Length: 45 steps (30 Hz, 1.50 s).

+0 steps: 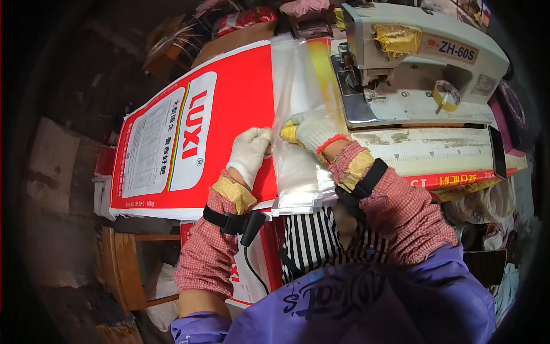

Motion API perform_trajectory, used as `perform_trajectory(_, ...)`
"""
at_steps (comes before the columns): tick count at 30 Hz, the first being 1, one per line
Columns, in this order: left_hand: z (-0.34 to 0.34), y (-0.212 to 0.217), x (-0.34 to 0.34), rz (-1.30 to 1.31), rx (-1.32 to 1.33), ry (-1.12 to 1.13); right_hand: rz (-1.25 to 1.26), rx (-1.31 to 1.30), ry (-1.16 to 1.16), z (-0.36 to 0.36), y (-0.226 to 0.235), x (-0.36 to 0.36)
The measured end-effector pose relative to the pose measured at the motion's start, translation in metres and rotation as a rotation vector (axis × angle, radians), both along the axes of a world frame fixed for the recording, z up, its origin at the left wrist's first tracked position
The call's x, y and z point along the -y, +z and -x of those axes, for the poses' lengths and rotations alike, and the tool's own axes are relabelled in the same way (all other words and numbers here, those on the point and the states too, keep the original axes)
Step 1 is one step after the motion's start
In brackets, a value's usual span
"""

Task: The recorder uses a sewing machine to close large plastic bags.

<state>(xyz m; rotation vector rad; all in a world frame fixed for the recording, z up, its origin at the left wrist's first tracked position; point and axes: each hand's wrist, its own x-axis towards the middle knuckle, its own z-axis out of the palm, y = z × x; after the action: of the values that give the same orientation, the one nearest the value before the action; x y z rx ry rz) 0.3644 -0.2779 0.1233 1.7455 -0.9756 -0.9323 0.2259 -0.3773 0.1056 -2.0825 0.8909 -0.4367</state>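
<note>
A stack of red and white printed sacks [240,94] lies flat on the table in front of me. Clear plastic liners [294,183] stick out along the sacks' right end. My left hand [250,153], in a white knit glove, has its fingers pinched at the border of red sack and clear film. Just to its right, my right hand [315,132], gloved in white with yellow fingertips, is closed on the clear film. A small gap separates the two hands. The exact grip under the fingertips is partly hidden.
A white industrial sewing machine [424,63] stands at the far right, with a roll of tape [446,96] on its bed. A worn ruler-marked board [429,150] runs in front of it. Below the table at left is a wooden stool [123,266].
</note>
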Motion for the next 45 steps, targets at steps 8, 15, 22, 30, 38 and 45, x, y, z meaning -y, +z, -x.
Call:
perform_trajectory(8,-0.051,0.009,-0.025,0.480,-0.196,-0.045,0.196,-0.186,0.064,-0.002,0.009,-0.010)
perform_trajectory(15,-0.041,0.067,-0.055,0.427,-0.109,0.201,0.382,-0.166,0.493,-0.025,0.051,-0.084)
perform_trajectory(22,0.012,0.111,-0.126,0.171,0.178,0.014,-0.688,0.217,1.286,-0.047,0.012,-0.065)
perform_trajectory(30,0.017,0.062,-0.187,-0.328,0.207,-1.270,-1.194,1.201,-0.402,-0.075,-0.023,0.069)
perform_trajectory(38,0.027,0.148,0.048,0.460,1.496,-0.661,-0.882,0.921,0.191,-0.057,0.021,-0.021)
perform_trajectory(45,0.049,0.096,0.086,-0.498,1.864,-0.912,0.509,0.020,0.590,-0.038,0.023,-0.030)
